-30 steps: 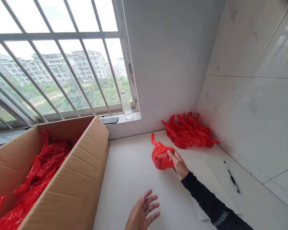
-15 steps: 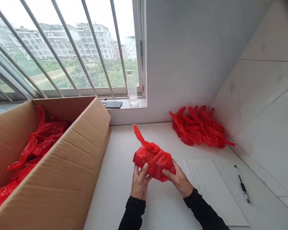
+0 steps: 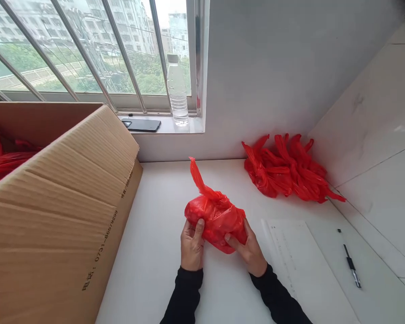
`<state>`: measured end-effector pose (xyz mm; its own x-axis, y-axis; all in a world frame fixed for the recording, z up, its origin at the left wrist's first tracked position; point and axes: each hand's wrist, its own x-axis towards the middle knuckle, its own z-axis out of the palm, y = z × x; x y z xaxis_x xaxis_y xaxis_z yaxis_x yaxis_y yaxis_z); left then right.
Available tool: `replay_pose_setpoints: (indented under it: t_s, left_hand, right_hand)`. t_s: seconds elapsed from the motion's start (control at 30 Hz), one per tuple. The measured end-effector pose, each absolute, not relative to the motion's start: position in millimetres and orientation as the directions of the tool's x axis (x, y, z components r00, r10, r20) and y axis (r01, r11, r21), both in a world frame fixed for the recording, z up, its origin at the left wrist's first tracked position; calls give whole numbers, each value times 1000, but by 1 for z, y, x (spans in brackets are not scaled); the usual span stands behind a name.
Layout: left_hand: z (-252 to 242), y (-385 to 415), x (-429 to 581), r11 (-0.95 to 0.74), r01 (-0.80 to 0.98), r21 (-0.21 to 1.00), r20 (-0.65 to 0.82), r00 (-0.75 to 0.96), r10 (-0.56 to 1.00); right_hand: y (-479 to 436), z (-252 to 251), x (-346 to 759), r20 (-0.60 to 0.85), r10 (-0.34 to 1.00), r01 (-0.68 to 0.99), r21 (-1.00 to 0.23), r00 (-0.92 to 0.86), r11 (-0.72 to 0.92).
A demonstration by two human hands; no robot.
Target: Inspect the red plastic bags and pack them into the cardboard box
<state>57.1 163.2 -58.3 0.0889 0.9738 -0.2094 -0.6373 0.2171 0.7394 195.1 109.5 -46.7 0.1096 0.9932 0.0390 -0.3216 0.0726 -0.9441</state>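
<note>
The left hand (image 3: 192,247) and right hand (image 3: 249,252) grip a knotted red bag (image 3: 218,220) from either side, over the white table (image 3: 155,252). Left of it stands a carton (image 3: 67,216) holding more red plastic; at right lie paper (image 3: 303,265), a pen (image 3: 352,265) and, against the wall, a red heap (image 3: 286,171).

A clear bottle (image 3: 177,92) stands on the windowsill (image 3: 196,126), metal bars (image 3: 122,49) behind it. Left of the bottle is a phone (image 3: 143,125) (lying flat). Well right of the bottle, lower down, lie white paper (image 3: 310,265) and, farther out, a pen (image 3: 351,264).
</note>
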Motion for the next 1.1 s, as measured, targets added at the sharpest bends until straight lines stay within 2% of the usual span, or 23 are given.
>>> replay_pose_setpoints:
  t_s: [0.13, 0.27, 0.47, 0.53, 0.67, 0.87, 0.97, 1.1]
  left_hand:
    - [-69, 163, 57, 218, -630, 746, -172, 134, 976]
    - [-74, 161, 57, 233, -648, 725, -130, 203, 971]
    - [-76, 159, 55, 214, -648, 731, -137, 167, 976]
    - [-78, 157, 55, 243, -611, 754, -143, 208, 968]
    - [-74, 153, 54, 254, -526, 812, -107, 293, 950]
    - [-62, 149, 55, 221, -400, 889, 12, 505, 863]
    - [-65, 150, 57, 204, -376, 904, -5, 469, 883]
    - [-74, 154, 58, 247, -380, 891, -97, 373, 923]
  right_hand:
    - [112, -51, 195, 23, 970, -293, -951, 240, 96]
    - [110, -61, 199, 47, 972, -256, -961, 229, 107]
    - [103, -69, 219, -40, 965, -406, -911, 258, 71]
    - [101, -65, 223, -51, 973, -367, -930, 224, 36]
    - [101, -58, 221, -31, 999, -243, -970, 22, -25]
    - [103, -75, 222, -9, 971, -240, -969, 239, 50]
    - [103, -74, 223, -17, 974, -253, -967, 226, 42]
    - [102, -65, 220, 1, 998, -250, -968, 64, 17]
